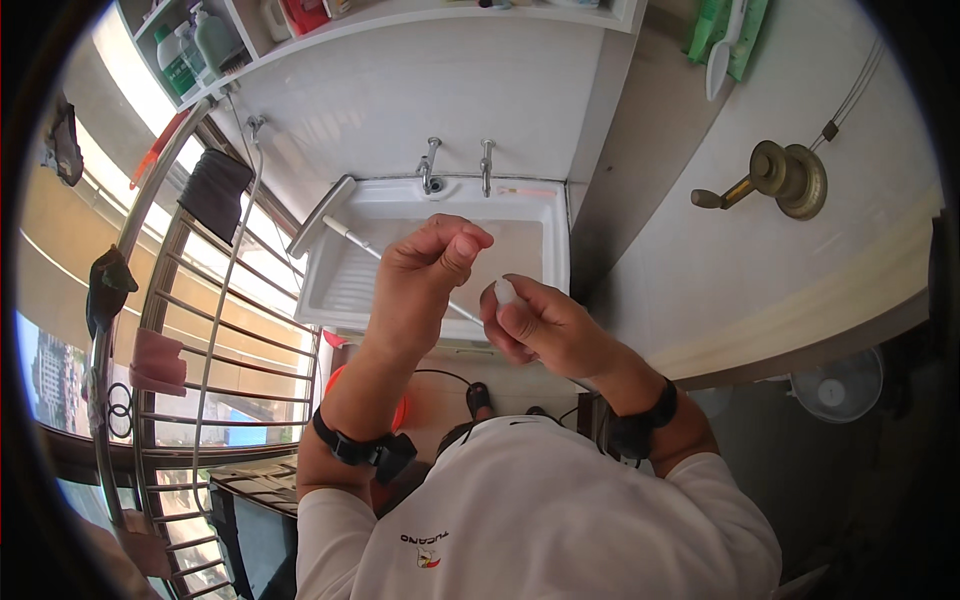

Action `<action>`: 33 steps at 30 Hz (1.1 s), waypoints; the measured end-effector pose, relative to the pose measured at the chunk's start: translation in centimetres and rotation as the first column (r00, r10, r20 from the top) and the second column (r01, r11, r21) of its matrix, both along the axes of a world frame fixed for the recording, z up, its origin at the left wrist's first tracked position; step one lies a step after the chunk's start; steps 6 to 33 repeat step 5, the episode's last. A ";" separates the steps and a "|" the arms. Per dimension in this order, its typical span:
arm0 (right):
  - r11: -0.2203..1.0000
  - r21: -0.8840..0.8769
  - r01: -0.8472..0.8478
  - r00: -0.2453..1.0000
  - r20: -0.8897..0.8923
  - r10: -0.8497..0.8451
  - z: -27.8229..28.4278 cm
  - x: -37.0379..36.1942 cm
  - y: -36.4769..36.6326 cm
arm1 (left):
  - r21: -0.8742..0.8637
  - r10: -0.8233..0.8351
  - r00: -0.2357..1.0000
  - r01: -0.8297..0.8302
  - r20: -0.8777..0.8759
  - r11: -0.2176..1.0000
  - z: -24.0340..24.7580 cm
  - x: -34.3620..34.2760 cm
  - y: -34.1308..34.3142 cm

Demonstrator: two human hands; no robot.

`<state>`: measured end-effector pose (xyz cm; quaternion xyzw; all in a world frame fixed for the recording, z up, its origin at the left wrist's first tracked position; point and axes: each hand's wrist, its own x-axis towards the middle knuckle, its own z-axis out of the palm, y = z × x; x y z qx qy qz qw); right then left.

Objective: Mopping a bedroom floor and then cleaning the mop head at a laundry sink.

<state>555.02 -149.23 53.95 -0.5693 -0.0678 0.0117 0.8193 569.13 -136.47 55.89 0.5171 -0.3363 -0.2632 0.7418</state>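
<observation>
Both my hands are raised in front of me over the white laundry sink (554, 300). My left hand (425, 275) has its fingers curled, the thumb against the forefinger; whether anything is pinched there I cannot make out. Lower and to the right, my right hand (545, 325) grips a small, whitish, translucent piece (505, 291) between thumb and forefinger, its tip pointing up. Its kind is not clear. The two hands are close together but apart. Behind them a squeegee (322, 215) lies slantwise across the sink, its white pole running beneath my hands.
Two metal taps (487, 165) rise at the sink's back. A shelf (440, 22) with bottles hangs above. Window bars (235, 340) with cloths stand left; a wall-mounted hand crank (780, 178) is right. A red basin (398, 412) sits on the floor beside my left arm.
</observation>
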 end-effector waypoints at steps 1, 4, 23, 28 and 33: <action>0.999 -0.031 0.037 0.999 -0.021 -0.038 0.2 -0.1 0.1 | 0.001 -0.002 1.000 0.002 0.000 1.000 0.1 0.1 0.1; 0.994 -0.079 0.071 0.997 -0.022 -0.073 0.2 0.1 -0.1 | -0.029 -0.047 0.981 0.042 -0.187 0.999 0.0 0.2 0.5; 0.993 -0.095 0.075 0.997 -0.007 -0.076 0.1 0.1 -0.3 | -0.058 -0.037 0.962 0.023 -0.269 0.998 -0.4 0.3 0.5; 0.993 -0.095 0.075 0.997 -0.007 -0.076 0.1 0.1 -0.3 | -0.058 -0.037 0.962 0.023 -0.269 0.998 -0.4 0.3 0.5; 0.993 -0.095 0.075 0.997 -0.007 -0.076 0.1 0.1 -0.3 | -0.058 -0.037 0.962 0.023 -0.269 0.998 -0.4 0.3 0.5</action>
